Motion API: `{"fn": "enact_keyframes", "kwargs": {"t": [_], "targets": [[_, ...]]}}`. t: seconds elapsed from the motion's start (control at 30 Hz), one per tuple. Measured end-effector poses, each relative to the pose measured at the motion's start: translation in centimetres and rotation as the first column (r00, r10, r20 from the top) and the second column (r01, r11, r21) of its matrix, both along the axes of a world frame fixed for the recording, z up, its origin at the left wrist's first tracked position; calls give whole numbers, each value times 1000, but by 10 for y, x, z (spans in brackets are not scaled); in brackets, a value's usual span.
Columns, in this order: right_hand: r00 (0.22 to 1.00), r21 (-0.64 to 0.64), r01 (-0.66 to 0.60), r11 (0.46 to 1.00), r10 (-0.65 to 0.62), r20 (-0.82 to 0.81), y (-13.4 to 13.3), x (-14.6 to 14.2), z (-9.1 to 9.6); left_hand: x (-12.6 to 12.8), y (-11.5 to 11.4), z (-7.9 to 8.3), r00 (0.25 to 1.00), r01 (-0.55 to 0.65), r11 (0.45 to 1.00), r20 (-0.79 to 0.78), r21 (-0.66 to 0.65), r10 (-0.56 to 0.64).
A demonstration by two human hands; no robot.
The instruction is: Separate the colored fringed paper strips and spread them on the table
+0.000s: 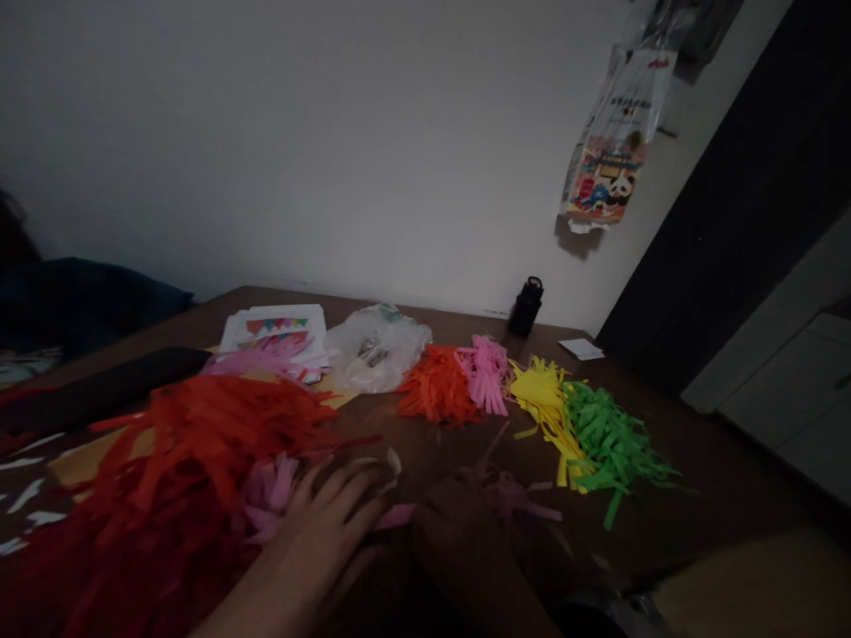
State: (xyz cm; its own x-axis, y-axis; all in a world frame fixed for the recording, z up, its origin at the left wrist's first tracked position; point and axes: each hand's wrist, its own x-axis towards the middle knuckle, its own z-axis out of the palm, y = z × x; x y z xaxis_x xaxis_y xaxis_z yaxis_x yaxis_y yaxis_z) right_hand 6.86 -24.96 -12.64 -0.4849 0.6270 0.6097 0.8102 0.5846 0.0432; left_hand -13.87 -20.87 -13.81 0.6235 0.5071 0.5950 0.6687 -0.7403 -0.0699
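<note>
A pink fringed paper tassel (397,516) lies across the table in front of me, its narrow band running between my hands and fringe fanning out on both sides. My left hand (336,501) rests over its left part, fingers stretched and apart. At the band's right end is my right hand (448,523), dark and smeared, so how its fingers are bent is unclear. Left of my hands, orange paper fringe (213,434) and dark red fringe (152,558) lie heaped.
Along the back sit a plastic bag (377,347), printed sheets (232,330) and a black bottle (526,307). Orange (439,387), pink (487,372), yellow (542,394) and green (615,439) tassels lie to the right. White scraps (27,494) are at left; a printed bag (612,151) hangs on the wall.
</note>
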Motion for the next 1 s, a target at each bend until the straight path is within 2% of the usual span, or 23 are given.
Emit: {"fn": "enact_keyframes", "kwargs": {"t": [0.03, 0.13, 0.2, 0.3, 0.43, 0.53, 0.63, 0.7, 0.8, 0.87, 0.93, 1.0], "targets": [[999, -16, -2, 1000, 1, -38, -1, -1, 1, 1, 1, -5, 998, 38, 998, 48, 48, -40], [996, -60, -45, 997, 41, -75, -5, -6, 1, 7, 4, -18, 985, 43, 990, 158, 134, -64], [997, -49, -78, 996, 76, -32, -5, -8, 0, 9, 4, -20, 985, 66, 993, 151, 100, -80], [993, -45, -116, 992, 117, 18, -6, -6, -3, 8, 3, -15, 981, 111, 993, 156, 47, -117], [990, -46, -130, 990, 133, 55, -9, 10, -2, 1, 3, -10, 970, 203, 979, 129, 32, -205], [991, -3, -129, 992, 129, 43, -12, 23, 0, -4, 1, -15, 969, 202, 979, 143, 12, -201], [999, 8, -45, 999, 45, -23, -14, 29, 0, -8, -3, -14, 975, 186, 982, 120, 14, -187], [999, -33, 33, 999, -34, -42, -15, 29, -5, -9, -8, -7, 981, 166, 986, 101, -13, -164], [983, -141, 185, 973, -184, 20, -16, 25, -14, -11, -13, 9, 995, 72, 985, 79, -156, -60], [959, -167, 284, 944, -279, 55, -16, 21, -18, -11, -14, 16, 999, 14, 968, 31, -251, -7], [939, -158, 343, 926, -337, 64, -15, 17, -18, -10, -13, 16, 999, -29, 960, 7, -280, 32], [937, -135, 350, 927, -348, 35, -15, 15, -16, -7, -8, 8, 998, -39, 973, 34, -227, 47]]}}
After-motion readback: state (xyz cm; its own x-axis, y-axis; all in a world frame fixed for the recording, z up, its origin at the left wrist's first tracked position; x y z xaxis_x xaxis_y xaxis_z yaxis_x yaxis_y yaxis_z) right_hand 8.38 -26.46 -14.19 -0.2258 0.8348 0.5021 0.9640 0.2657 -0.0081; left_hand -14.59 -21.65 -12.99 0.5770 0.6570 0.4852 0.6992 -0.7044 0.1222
